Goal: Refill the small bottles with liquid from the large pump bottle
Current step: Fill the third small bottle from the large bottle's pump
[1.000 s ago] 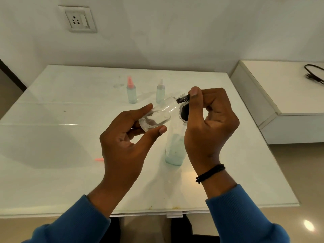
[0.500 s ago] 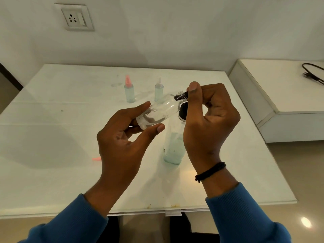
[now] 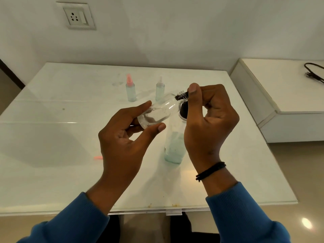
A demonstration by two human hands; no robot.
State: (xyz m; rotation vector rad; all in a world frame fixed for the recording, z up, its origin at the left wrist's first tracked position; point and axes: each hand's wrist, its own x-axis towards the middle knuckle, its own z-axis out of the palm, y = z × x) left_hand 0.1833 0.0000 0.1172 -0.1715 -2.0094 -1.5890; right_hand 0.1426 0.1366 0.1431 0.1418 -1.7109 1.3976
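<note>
Left hand (image 3: 126, 135) grips a tilted small bottle (image 3: 158, 112) by its base; right hand (image 3: 208, 120) pinches the pump nozzle (image 3: 182, 96) into its threaded neck. Little has shifted over the last second. Pump bottle (image 3: 175, 146) stands under the right hand. Judgement: filling continues.

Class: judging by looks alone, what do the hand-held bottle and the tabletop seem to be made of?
Hand-held bottle: probably clear plastic, glossy; fingers show through it and it has a moulded threaded neck, though glass is possible.
Tabletop: seemingly glass over white, glossy; it mirrors light and shadows.
</note>
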